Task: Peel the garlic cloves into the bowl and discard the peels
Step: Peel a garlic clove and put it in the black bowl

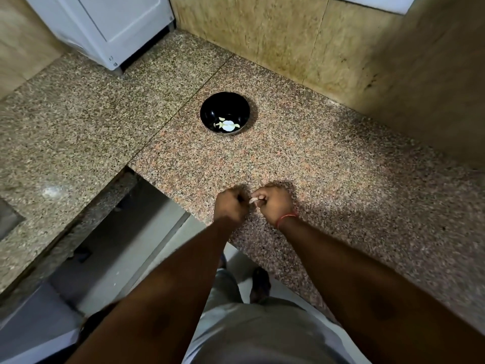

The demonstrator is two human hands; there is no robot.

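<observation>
Granite bench (328, 166) at six o'clock: both hands, left (229, 206) and right (274, 203), pinch one clove (254, 200), mid-peel; next, probably drop it in the bowl (207, 106) at twelve.

Bare forearms, no sleeves; red thread band (287, 218) on right wrist; grey trousers (262, 334).

A bowl (224, 111) is sitting on a countertop (328, 164), toward the back, near the wall (275, 35). Garlic pieces (227, 125) are lying inside the bowl. Nearer the person, close to the counter's front edge, the left hand (230, 205) and right hand (274, 202) are meeting side by side, pinching a garlic clove (253, 200) between them. An appliance (105, 27) is standing at the far left corner.
</observation>
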